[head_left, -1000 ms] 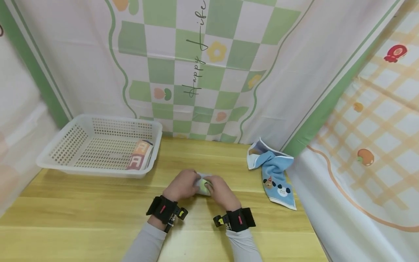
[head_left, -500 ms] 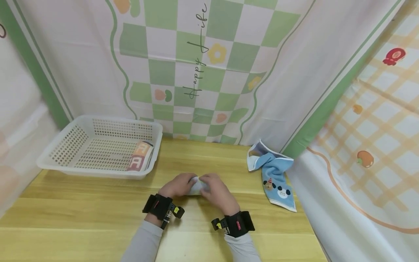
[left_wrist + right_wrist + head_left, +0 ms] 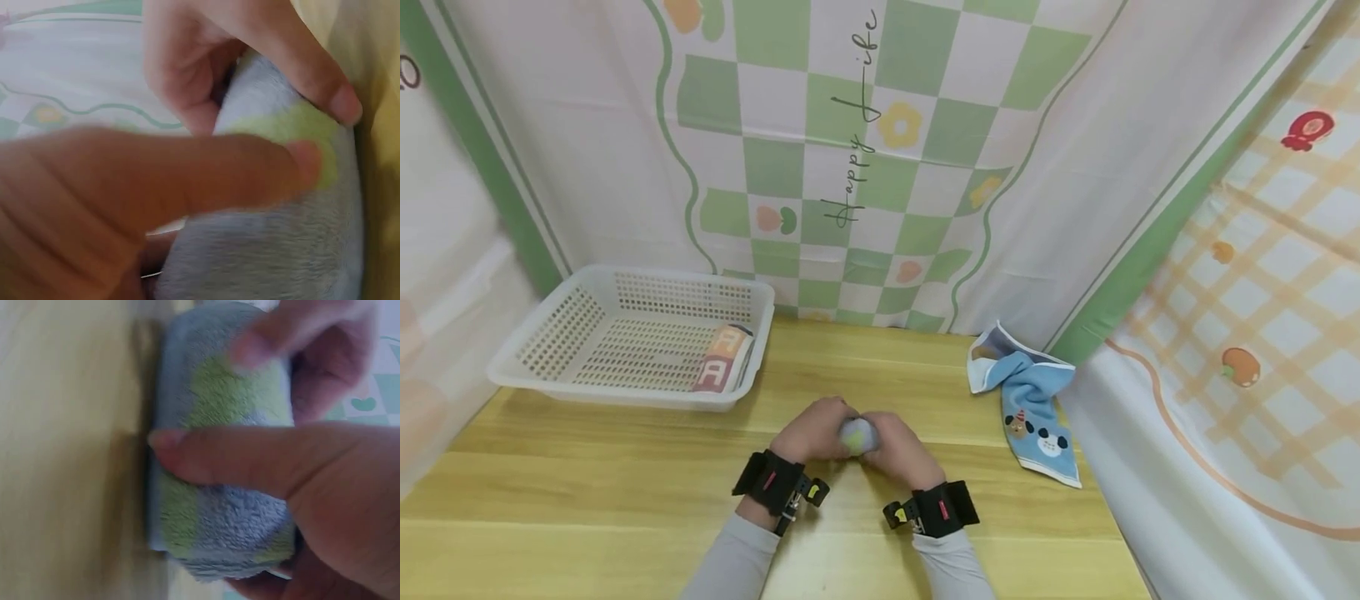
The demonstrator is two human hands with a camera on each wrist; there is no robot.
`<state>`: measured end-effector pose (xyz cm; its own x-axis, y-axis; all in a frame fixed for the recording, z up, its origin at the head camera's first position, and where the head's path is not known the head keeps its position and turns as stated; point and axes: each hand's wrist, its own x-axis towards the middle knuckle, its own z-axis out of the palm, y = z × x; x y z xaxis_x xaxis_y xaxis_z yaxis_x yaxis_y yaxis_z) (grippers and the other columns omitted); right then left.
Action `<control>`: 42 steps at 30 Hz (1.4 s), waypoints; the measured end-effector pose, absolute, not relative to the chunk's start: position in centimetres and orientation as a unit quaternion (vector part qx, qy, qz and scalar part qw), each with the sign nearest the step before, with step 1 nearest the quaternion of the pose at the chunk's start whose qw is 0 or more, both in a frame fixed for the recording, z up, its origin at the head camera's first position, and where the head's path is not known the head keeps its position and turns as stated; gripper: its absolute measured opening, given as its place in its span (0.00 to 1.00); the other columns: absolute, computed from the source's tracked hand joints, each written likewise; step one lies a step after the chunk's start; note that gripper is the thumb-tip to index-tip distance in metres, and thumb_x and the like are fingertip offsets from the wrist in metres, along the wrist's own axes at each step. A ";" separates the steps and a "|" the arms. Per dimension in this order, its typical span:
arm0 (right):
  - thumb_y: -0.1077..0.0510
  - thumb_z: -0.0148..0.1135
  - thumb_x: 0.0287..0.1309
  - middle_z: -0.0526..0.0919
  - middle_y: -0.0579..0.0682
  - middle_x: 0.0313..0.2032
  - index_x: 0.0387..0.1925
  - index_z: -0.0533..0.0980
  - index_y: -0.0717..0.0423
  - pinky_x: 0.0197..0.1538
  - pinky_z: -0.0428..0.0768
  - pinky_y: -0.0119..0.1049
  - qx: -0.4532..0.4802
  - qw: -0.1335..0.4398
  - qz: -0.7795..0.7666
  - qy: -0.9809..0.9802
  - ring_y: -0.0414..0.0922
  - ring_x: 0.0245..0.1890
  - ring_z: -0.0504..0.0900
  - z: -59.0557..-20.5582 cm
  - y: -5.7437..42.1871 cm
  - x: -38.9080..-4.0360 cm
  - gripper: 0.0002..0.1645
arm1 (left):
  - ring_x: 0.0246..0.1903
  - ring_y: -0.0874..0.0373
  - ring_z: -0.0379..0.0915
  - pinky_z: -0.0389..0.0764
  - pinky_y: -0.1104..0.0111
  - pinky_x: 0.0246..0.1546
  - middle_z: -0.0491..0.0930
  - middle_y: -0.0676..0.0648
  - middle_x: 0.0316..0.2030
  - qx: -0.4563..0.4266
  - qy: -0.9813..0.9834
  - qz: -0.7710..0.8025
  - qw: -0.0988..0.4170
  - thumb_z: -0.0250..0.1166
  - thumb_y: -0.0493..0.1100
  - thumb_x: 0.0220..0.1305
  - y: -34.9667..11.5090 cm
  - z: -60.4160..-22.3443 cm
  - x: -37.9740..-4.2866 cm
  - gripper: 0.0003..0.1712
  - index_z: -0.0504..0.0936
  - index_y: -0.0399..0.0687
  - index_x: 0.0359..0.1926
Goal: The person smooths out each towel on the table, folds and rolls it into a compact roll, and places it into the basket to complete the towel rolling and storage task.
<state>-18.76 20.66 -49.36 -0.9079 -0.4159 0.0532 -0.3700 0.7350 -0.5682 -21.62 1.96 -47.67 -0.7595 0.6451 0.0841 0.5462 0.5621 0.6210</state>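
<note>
A small rolled towel (image 3: 859, 437), grey-blue with yellow-green patches, is held between both hands close over the table. My left hand (image 3: 817, 428) grips one end, its thumb (image 3: 250, 165) lying along the fuzzy surface in the left wrist view. Around the other end curls my right hand (image 3: 901, 450), its thumb (image 3: 231, 456) pressed across the roll in the right wrist view. The towel's loose edge (image 3: 215, 569) shows at the bottom of that view. Fingers on the far side of the roll are mostly hidden.
At the back left stands a white perforated basket (image 3: 617, 396) with a folded orange and maroon cloth (image 3: 722, 360) in it. A crumpled blue towel (image 3: 1033, 400) with animal faces lies at the right of the wooden table (image 3: 625, 500). Patterned curtains (image 3: 917, 167) enclose the back and sides.
The towel between the hands has turned and now looks rounder and more compact. Both hands shifted slightly left, then back. Basket and blue towel stayed put.
</note>
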 end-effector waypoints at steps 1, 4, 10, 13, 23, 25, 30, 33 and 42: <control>0.72 0.74 0.45 0.85 0.54 0.44 0.49 0.80 0.63 0.49 0.80 0.43 -0.216 0.056 -0.300 0.928 0.47 0.44 0.81 -49.2 20.7 -18.7 0.26 | 0.33 0.58 0.73 0.76 0.64 0.37 0.83 0.50 0.33 0.333 0.881 0.325 0.090 0.77 0.33 0.48 1.8 -47.6 -21.5 0.15 0.88 0.41 0.40; 0.70 0.74 0.45 0.84 0.55 0.44 0.50 0.79 0.65 0.46 0.78 0.42 -0.228 0.103 -0.303 0.920 0.47 0.42 0.79 -48.8 20.7 -18.5 0.26 | 0.29 0.58 0.73 0.76 0.66 0.33 0.82 0.51 0.30 0.308 0.878 0.338 0.142 0.76 0.31 0.47 1.4 -47.3 -21.2 0.12 0.88 0.41 0.35; 0.70 0.79 0.36 0.82 0.55 0.46 0.52 0.79 0.62 0.49 0.79 0.44 -0.240 0.083 -0.260 0.932 0.50 0.47 0.76 -48.5 19.8 -18.2 0.35 | 0.25 0.57 0.72 0.72 0.67 0.26 0.78 0.50 0.27 0.267 0.875 0.339 0.218 0.72 0.41 0.59 0.8 -47.0 -20.7 0.07 0.83 0.43 0.32; 0.71 0.80 0.30 0.81 0.55 0.44 0.50 0.79 0.61 0.51 0.80 0.46 -0.240 0.051 -0.243 0.939 0.51 0.48 0.76 -48.7 19.3 -18.1 0.36 | 0.23 0.57 0.71 0.70 0.68 0.23 0.77 0.50 0.24 0.261 0.881 0.333 0.213 0.71 0.42 0.59 0.8 -47.2 -20.5 0.08 0.81 0.44 0.30; 0.64 0.84 0.30 0.83 0.40 0.31 0.34 0.81 0.50 0.41 0.80 0.34 -0.227 0.065 -0.273 0.933 0.37 0.32 0.78 -49.2 18.9 -18.5 0.25 | 0.19 0.60 0.66 0.70 0.70 0.20 0.73 0.53 0.20 0.284 0.910 0.276 0.122 0.76 0.31 0.34 2.1 -47.5 -19.1 0.17 0.75 0.48 0.22; 0.64 0.83 0.29 0.82 0.39 0.29 0.32 0.81 0.49 0.39 0.80 0.33 -0.233 0.068 -0.282 0.928 0.36 0.30 0.77 -49.2 18.9 -18.7 0.23 | 0.19 0.60 0.67 0.70 0.70 0.20 0.74 0.53 0.20 0.285 0.910 0.281 0.112 0.76 0.30 0.33 2.1 -47.7 -19.1 0.18 0.75 0.48 0.23; 0.66 0.81 0.29 0.82 0.37 0.27 0.30 0.82 0.48 0.37 0.80 0.30 -0.252 0.082 -0.295 0.918 0.34 0.28 0.78 -48.6 18.8 -19.3 0.22 | 0.19 0.62 0.67 0.70 0.71 0.20 0.74 0.54 0.20 0.294 0.892 0.324 0.116 0.76 0.32 0.34 1.3 -47.8 -19.5 0.16 0.76 0.48 0.23; 0.66 0.81 0.31 0.83 0.37 0.29 0.33 0.83 0.48 0.39 0.81 0.31 -0.253 0.087 -0.300 0.916 0.34 0.30 0.79 -47.6 18.5 -19.9 0.22 | 0.20 0.61 0.69 0.72 0.70 0.21 0.75 0.54 0.21 0.295 0.890 0.331 0.111 0.76 0.35 0.37 0.6 -47.0 -19.9 0.16 0.76 0.48 0.24; 0.69 0.82 0.32 0.87 0.47 0.42 0.45 0.83 0.56 0.53 0.82 0.40 -0.308 0.055 -0.315 0.896 0.43 0.43 0.84 -42.9 15.6 -23.7 0.31 | 0.24 0.60 0.73 0.76 0.66 0.27 0.78 0.54 0.24 0.269 0.910 0.312 0.056 0.72 0.39 0.52 -3.1 -41.9 -21.0 0.09 0.79 0.49 0.32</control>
